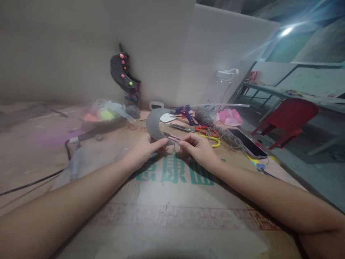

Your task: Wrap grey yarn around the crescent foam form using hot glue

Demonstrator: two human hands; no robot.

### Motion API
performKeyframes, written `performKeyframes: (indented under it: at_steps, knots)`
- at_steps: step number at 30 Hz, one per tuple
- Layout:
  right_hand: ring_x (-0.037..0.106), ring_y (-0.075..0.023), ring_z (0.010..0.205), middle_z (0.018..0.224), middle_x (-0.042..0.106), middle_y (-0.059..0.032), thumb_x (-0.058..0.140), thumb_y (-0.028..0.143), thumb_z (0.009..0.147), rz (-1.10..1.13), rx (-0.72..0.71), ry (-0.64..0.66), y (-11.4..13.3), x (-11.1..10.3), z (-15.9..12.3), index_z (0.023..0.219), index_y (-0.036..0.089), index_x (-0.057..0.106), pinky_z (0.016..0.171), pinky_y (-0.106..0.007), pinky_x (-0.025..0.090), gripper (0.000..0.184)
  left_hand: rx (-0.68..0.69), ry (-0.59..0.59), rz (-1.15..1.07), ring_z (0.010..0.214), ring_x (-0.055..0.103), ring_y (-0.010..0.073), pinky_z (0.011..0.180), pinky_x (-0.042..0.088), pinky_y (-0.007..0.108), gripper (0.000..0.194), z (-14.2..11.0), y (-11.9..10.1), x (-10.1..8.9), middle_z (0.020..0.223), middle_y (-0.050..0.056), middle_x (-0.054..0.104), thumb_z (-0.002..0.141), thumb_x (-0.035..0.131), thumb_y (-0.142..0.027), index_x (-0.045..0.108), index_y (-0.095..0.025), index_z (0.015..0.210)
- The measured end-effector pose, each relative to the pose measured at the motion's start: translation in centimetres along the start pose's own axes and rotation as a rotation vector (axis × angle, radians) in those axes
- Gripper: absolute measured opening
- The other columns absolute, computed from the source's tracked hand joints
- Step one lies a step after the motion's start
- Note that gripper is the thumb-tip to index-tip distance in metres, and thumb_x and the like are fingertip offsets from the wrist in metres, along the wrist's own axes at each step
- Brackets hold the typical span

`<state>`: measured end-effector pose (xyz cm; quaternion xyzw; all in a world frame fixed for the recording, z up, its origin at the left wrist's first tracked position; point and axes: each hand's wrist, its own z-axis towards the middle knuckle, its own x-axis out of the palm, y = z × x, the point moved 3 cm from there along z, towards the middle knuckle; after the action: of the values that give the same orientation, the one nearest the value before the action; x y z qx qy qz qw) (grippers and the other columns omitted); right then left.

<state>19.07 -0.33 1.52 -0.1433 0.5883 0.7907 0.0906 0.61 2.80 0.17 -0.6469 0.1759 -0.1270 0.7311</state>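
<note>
Grey yarn-wrapped crescent [153, 124], one, between two hands above printed cardboard [161, 196].
Left hand [149, 149]: thumb and fingers pinching the crescent's lower end; right hand [198, 146]: fingertips pressed together, apparently on a slim item [172, 137] beside that end, too blurred to name. Beyond: purple glue gun [185, 113] near the crescent's upper tip; orange-handled scissors [184, 128]; loose grey yarn [206, 119].

Has a crescent [154, 123] in the left hand [147, 147] above a cardboard sheet [167, 196], with the right hand [198, 148] to its right and scissors [184, 128] and a glue gun [186, 113] beyond. Has a bowl [106, 124] on the left, yarn [205, 117] then a phone [248, 144] on the right, and, at the wall [167, 54] behind, an ornament [118, 72] left of a bottle [223, 88].
</note>
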Motion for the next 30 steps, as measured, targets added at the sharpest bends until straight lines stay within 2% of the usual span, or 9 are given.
performKeyframes:
  at_steps: [6, 14, 19, 25, 30]
  knots:
    - [0.052, -0.0091, 0.053, 0.067, 0.063, 0.0017, 0.054, 0.03, 0.087, -0.064, -0.056, 0.028, 0.16, -0.03, -0.13, 0.08, 0.018, 0.06, 0.051, -0.022, 0.041, 0.015, 0.012, 0.004, 0.013, 0.07, 0.062, 0.0151, 0.066, 0.048, 0.026, 0.032, 0.02, -0.15, 0.05, 0.078, 0.003, 0.067, 0.079, 0.066, -0.045, 0.063, -0.014, 0.088]
    - [0.055, -0.0092, 0.056, 0.069, 0.064, 0.0025, 0.055, 0.024, 0.084, 0.044, -0.048, 0.055, -0.53, 0.11, 0.18, 0.085, 0.019, 0.056, 0.054, -0.022, 0.043, 0.005, 0.026, 0.018, -0.005, 0.069, 0.06, 0.0129, 0.066, 0.047, 0.024, 0.03, 0.02, -0.08, 0.05, 0.076, 0.001, 0.065, 0.08, 0.066, -0.044, 0.063, -0.014, 0.086]
    - [0.054, -0.0093, 0.051, 0.061, 0.063, 0.0039, 0.061, 0.031, 0.083, 0.086, -0.013, 0.032, -0.32, 0.14, 0.11, 0.077, 0.021, 0.049, 0.051, -0.022, 0.042, 0.017, 0.005, 0.01, -0.005, 0.07, 0.062, 0.0135, 0.066, 0.048, 0.025, 0.029, -0.03, 0.02, 0.01, 0.076, 0.002, 0.066, 0.081, 0.066, -0.043, 0.063, -0.014, 0.086]
    - [0.051, -0.0091, 0.05, 0.058, 0.061, 0.0007, 0.046, 0.042, 0.092, -0.095, -0.029, 0.049, 0.19, -0.06, -0.16, 0.07, 0.017, 0.058, 0.048, -0.021, 0.039, 0.035, 0.006, 0.003, -0.013, 0.068, 0.062, 0.0137, 0.065, 0.048, 0.025, 0.03, 0.05, -0.05, 0.0, 0.076, 0.002, 0.067, 0.079, 0.068, -0.043, 0.063, -0.014, 0.087]
    - [0.05, -0.0094, 0.05, 0.06, 0.06, 0.0022, 0.057, 0.036, 0.084, -0.101, 0.043, 0.048, -0.11, 0.09, 0.03, 0.079, 0.017, 0.065, 0.047, -0.021, 0.039, 0.021, 0.002, 0.001, 0.025, 0.069, 0.063, 0.0145, 0.066, 0.048, 0.025, 0.03, 0.02, -0.09, -0.03, 0.076, 0.002, 0.066, 0.08, 0.066, -0.044, 0.063, -0.014, 0.085]
